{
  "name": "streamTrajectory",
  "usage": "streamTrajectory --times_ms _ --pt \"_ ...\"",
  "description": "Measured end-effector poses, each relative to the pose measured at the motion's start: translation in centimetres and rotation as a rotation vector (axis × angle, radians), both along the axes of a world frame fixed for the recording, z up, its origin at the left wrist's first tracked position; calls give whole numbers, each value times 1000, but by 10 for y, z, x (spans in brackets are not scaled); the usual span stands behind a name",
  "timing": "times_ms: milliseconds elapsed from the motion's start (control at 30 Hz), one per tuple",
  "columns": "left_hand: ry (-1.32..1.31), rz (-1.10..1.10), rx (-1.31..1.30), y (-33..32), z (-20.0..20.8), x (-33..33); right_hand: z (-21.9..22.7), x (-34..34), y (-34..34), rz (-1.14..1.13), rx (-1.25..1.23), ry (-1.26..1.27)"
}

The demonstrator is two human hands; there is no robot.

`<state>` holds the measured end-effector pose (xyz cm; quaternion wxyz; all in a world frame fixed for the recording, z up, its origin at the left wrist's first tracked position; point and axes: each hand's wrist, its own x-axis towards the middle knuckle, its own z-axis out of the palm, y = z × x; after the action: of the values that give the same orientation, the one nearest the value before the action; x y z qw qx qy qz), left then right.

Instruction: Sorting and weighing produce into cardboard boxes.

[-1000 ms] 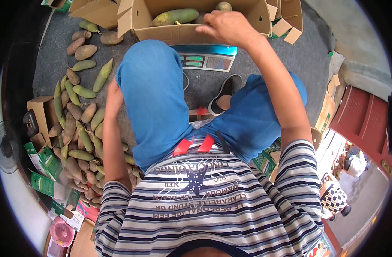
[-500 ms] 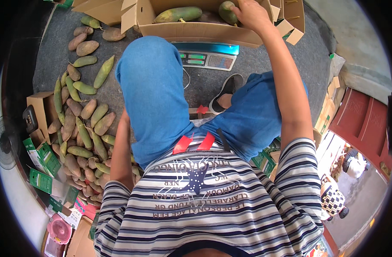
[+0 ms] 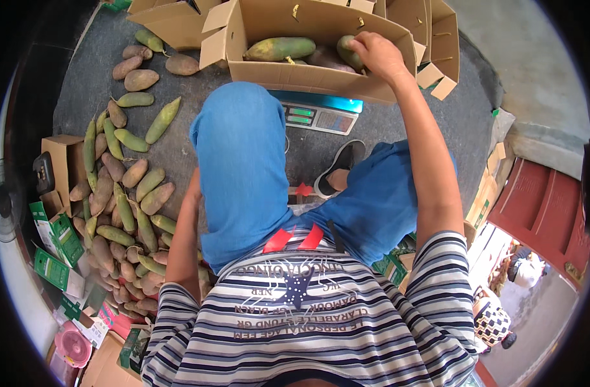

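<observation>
My right hand (image 3: 380, 57) reaches into an open cardboard box (image 3: 321, 79), its fingers closed round the upper end of a green radish (image 3: 349, 53). A larger green radish (image 3: 281, 49) lies on its side at the box's left end, and a brownish one (image 3: 329, 59) lies between the two, partly hidden by the box wall. The box sits on a digital scale (image 3: 321, 117) with lit green displays and a blue top. My left arm (image 3: 184, 242) hangs beside my left knee, which hides the fingers of that hand.
A pile of green and reddish-brown radishes (image 3: 118, 213) covers the floor to my left. More open cardboard boxes (image 3: 167, 24) stand left and right of the box on the scale. Green cartons (image 3: 61, 235) and a pink fan (image 3: 73, 344) are at the lower left.
The view has shifted, so the box and scale appear lower and more of the box's inside shows. My right hand stays on the same radish; the left arm remains beside the knee.
</observation>
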<state>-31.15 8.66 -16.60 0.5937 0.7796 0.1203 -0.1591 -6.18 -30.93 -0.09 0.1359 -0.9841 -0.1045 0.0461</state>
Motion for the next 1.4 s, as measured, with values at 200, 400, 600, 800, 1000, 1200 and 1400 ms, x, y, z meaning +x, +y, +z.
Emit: streamTrajectory --times_ms 200,400,600,800,1000,1200,1400 --pt "-40 -57 3 10 -16 -1 -16 17 -20 40 -185 146" --pt "-60 -110 13 7 -36 4 -25 22 -4 101 -191 164" --pt "-33 -117 22 17 -62 -11 -26 13 5 227 -356 55" --pt "115 63 -45 31 -72 -42 -8 19 -13 184 -379 24" --pt "198 131 267 45 -44 -37 8 -1 8 179 -378 -37" --pt "174 288 689 85 -48 -46 42 -9 41 145 290 217" --pt "293 315 923 117 -33 -56 83 -61 65 274 252 218"
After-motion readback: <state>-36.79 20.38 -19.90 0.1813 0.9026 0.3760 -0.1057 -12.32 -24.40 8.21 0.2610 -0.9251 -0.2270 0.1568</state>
